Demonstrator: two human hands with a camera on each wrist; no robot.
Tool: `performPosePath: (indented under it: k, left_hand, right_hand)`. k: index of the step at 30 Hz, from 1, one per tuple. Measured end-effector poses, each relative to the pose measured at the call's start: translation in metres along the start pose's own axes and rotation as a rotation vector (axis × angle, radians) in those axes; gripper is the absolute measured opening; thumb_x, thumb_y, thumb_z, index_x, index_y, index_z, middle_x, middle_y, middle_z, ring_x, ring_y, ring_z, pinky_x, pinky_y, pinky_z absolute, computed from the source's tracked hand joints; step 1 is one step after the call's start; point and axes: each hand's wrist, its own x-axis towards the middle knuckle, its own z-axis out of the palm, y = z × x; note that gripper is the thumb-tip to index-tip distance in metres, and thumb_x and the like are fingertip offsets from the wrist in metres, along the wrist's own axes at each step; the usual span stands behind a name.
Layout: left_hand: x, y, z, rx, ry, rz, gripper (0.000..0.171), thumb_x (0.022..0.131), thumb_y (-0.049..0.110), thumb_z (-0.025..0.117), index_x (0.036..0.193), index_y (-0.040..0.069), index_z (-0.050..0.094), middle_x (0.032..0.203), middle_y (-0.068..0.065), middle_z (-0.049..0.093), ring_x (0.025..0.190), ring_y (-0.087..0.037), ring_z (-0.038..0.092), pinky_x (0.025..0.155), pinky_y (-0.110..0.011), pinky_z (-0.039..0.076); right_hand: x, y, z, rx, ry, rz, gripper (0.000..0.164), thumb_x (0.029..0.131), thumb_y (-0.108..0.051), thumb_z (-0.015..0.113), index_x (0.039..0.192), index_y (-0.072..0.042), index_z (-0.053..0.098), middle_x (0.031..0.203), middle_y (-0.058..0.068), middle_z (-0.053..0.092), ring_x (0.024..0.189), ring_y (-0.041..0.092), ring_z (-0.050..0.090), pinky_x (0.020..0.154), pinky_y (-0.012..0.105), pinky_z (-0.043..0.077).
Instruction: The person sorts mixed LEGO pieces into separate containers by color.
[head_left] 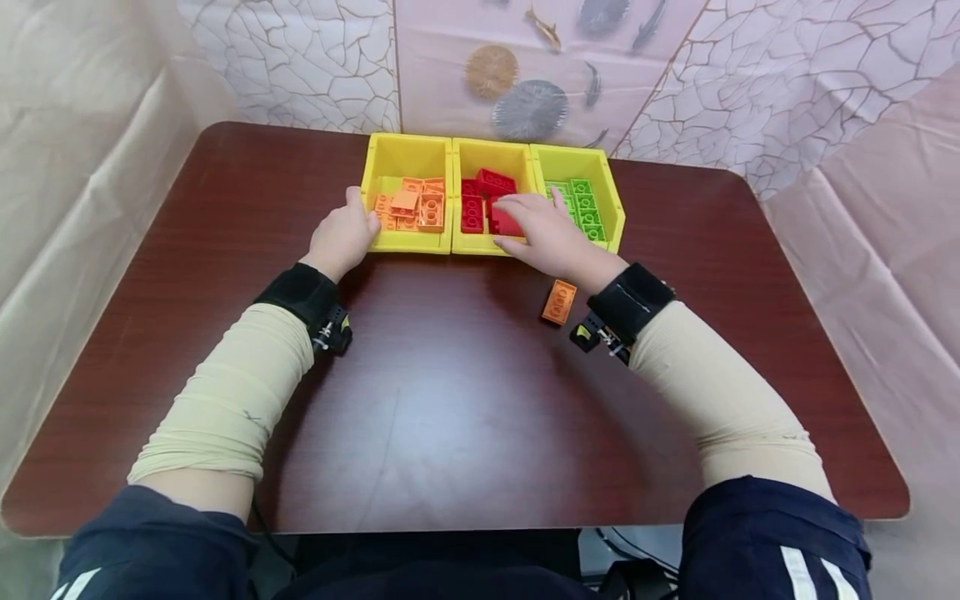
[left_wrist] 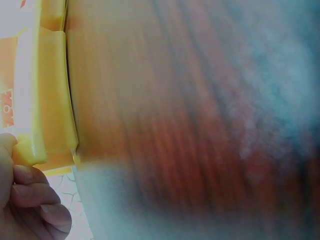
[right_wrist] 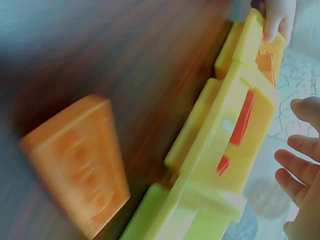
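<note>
Three joined yellow bins stand at the table's far side. My left hand grips the near left corner of the left bin, thumb over the rim and fingers curled outside, as the left wrist view shows. Orange bricks lie in that bin. Over the middle bin and the divider beside it hovers my right hand, its fingers spread and holding nothing. Beneath it are red bricks, partly hidden. Green bricks fill part of the right bin. A lone orange brick lies on the table near my right wrist.
The dark brown table extends in front of the bins and to both sides. Behind it hangs a patterned cloth close to the bins' back. Black wrist cameras sit under both wrists.
</note>
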Motion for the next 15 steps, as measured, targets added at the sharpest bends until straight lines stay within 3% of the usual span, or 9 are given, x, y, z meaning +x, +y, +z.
performPosePath:
  k: [6, 15]
  left_hand:
    - [0.0, 0.0, 0.001, -0.001, -0.012, -0.018, 0.056, 0.097, 0.032, 0.034, 0.141, 0.005, 0.01, 0.097, -0.02, 0.05, 0.086, -0.034, 0.049, 0.076, -0.041, 0.038]
    - [-0.002, 0.003, 0.0, 0.005, -0.029, -0.017, 0.057, 0.098, 0.033, 0.033, 0.14, 0.004, 0.009, 0.096, -0.02, 0.049, 0.086, -0.035, 0.049, 0.076, -0.041, 0.038]
  right_hand:
    - [-0.039, 0.018, -0.001, 0.012, -0.043, 0.006, 0.055, 0.092, -0.033, 0.057, 0.138, -0.006, 0.043, 0.139, 0.013, 0.042, 0.131, 0.03, 0.032, 0.107, 0.056, 0.001]
    - [-0.072, 0.042, 0.016, 0.042, -0.048, -0.029, 0.051, 0.09, -0.024, 0.06, 0.131, 0.003, 0.047, 0.13, 0.019, 0.049, 0.124, 0.033, 0.041, 0.103, 0.045, 0.027]
